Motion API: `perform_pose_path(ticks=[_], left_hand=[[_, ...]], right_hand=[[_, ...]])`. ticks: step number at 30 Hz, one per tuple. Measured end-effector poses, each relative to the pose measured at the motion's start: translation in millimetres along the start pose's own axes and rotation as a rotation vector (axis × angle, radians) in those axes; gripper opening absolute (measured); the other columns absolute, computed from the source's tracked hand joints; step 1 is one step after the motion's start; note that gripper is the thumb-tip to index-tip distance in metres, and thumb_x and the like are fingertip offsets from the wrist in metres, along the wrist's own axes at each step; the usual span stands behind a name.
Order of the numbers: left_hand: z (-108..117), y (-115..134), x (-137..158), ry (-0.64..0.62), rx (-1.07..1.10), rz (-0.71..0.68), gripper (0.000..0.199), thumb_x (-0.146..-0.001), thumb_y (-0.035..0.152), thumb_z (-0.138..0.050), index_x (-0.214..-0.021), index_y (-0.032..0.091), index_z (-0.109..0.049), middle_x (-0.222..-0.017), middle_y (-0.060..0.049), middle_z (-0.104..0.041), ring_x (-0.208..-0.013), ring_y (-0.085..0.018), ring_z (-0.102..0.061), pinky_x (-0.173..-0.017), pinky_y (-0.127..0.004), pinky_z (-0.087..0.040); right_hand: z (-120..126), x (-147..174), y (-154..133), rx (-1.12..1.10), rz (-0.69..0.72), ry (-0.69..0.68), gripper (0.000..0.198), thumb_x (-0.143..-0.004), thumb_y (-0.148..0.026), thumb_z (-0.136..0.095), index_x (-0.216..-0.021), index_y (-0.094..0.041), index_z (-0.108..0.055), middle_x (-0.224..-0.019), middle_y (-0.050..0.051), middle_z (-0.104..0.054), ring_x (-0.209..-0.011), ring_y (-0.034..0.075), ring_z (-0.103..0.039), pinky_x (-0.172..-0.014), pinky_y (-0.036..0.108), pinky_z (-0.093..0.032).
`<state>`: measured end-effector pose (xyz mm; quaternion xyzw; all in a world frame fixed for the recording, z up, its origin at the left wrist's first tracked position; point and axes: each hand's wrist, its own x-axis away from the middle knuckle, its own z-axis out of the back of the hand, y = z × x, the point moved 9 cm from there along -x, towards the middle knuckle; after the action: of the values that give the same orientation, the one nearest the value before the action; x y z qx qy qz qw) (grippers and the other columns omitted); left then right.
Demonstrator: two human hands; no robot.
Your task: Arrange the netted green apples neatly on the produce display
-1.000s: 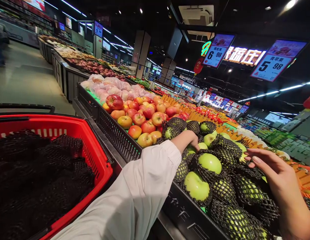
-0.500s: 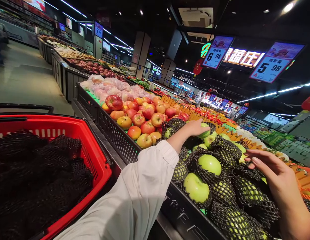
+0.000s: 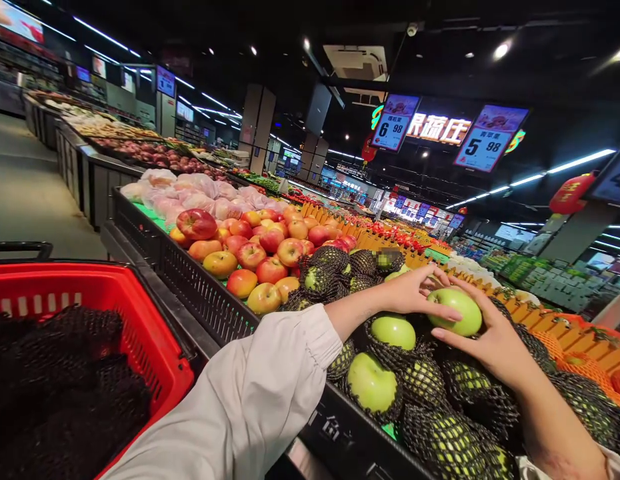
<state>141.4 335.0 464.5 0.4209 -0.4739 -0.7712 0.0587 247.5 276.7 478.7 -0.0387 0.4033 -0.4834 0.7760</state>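
Note:
A bare green apple (image 3: 463, 312) is held between my two hands, above the other green apples in the display. My left hand (image 3: 410, 293) reaches in from the left with its thumb and fingers on the near side of the apple. Curled around its right side are the fingers and thumb of my right hand (image 3: 500, 340). Below lie several green apples in black foam nets (image 3: 443, 443). Two of them, a green apple (image 3: 373, 383) at the front and another green apple (image 3: 394, 332) behind it, show bare skin above their nets.
A red shopping basket (image 3: 165, 333) holding black netting stands at the left. Red-yellow apples (image 3: 270, 268) and fruit wrapped in pale film (image 3: 190, 195) fill the display beyond. The black crate wall (image 3: 205, 293) runs along the front. Price signs (image 3: 491, 138) hang overhead.
My left hand has moved right and nearer, bringing a green apple from the back of the pile. My right hand has come left and closed on it too. The view has turned right.

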Motion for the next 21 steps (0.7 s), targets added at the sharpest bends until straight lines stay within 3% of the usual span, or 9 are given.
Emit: perform_pose_path(ticks=[3, 6, 9, 12, 16, 18, 21], left_hand=[[-2.3, -2.7, 0.7, 0.003, -0.094, 0.029, 0.062, -0.061, 0.048, -0.087, -0.100, 0.021, -0.047, -0.102, -0.004, -0.061, -0.088, -0.018, -0.061, -0.081, -0.036, -0.051], [5.8, 8.7, -1.6, 0.053, -0.281, -0.008, 0.050, -0.072, 0.052, -0.078, -0.102, 0.020, -0.054, -0.106, -0.006, -0.062, -0.091, -0.019, -0.061, -0.081, -0.034, -0.050], [19.2, 44.7, 4.9, 0.178, -0.521, -0.111, 0.036, -0.085, 0.051, -0.066, -0.100, 0.019, -0.060, -0.109, -0.007, -0.063, -0.100, -0.019, -0.060, -0.090, -0.035, -0.048], [31.1, 99.4, 32.4, 0.345, -0.813, -0.222, 0.027, -0.092, 0.046, -0.058, -0.096, 0.019, -0.060, -0.106, -0.007, -0.064, -0.104, -0.021, -0.059, -0.096, -0.037, -0.045], [60.8, 159.0, 100.9, 0.486, -1.229, -0.262, 0.017, -0.094, 0.033, -0.050, -0.097, 0.019, -0.059, -0.108, -0.008, -0.065, -0.107, -0.022, -0.058, -0.098, -0.040, -0.044], [99.5, 174.8, 151.2, 0.604, -1.479, -0.178, 0.021, -0.095, 0.033, -0.045, -0.100, 0.019, -0.059, -0.113, -0.011, -0.063, -0.111, -0.025, -0.056, -0.100, -0.043, -0.044], [175.1, 183.1, 245.0, 0.799, -1.835, 0.123, 0.028, -0.092, 0.040, -0.041, -0.102, 0.020, -0.057, -0.122, -0.011, -0.059, -0.119, -0.031, -0.050, -0.105, -0.051, -0.039]], right_hand=[[1.6, 0.3, 1.0, 0.098, -0.013, 0.020, 0.074, -0.063, -0.053, -0.083, -0.129, -0.029, -0.059, -0.124, 0.007, -0.067, -0.109, 0.032, -0.065, -0.099, 0.048, -0.052], [10.9, 0.6, 9.8, 0.085, -0.067, 0.121, 0.070, -0.062, -0.057, -0.082, -0.122, -0.026, -0.063, -0.115, 0.007, -0.070, -0.101, 0.032, -0.067, -0.092, 0.048, -0.053], [25.6, 3.7, 19.9, 0.080, -0.135, 0.286, 0.073, -0.056, -0.064, -0.081, -0.116, -0.024, -0.066, -0.113, 0.009, -0.070, -0.099, 0.033, -0.066, -0.091, 0.050, -0.052], [36.7, 8.5, 27.8, 0.041, -0.196, 0.426, 0.090, -0.048, -0.067, -0.083, -0.123, -0.022, -0.061, -0.115, 0.013, -0.068, -0.101, 0.036, -0.066, -0.092, 0.053, -0.050], [32.1, 10.1, 39.6, -0.157, -0.302, 0.423, 0.116, -0.041, -0.062, -0.089, -0.137, -0.020, -0.041, -0.113, 0.017, -0.067, -0.091, 0.032, -0.069, -0.087, 0.050, -0.053], [31.3, 11.2, 40.3, -0.193, -0.326, 0.435, 0.109, -0.039, -0.063, -0.089, -0.128, -0.020, -0.042, -0.106, 0.015, -0.068, -0.086, 0.031, -0.069, -0.083, 0.047, -0.053], [36.9, 15.2, 38.6, -0.170, -0.343, 0.514, 0.095, -0.038, -0.068, -0.086, -0.110, -0.022, -0.045, -0.099, 0.012, -0.069, -0.083, 0.031, -0.068, -0.081, 0.047, -0.051]])
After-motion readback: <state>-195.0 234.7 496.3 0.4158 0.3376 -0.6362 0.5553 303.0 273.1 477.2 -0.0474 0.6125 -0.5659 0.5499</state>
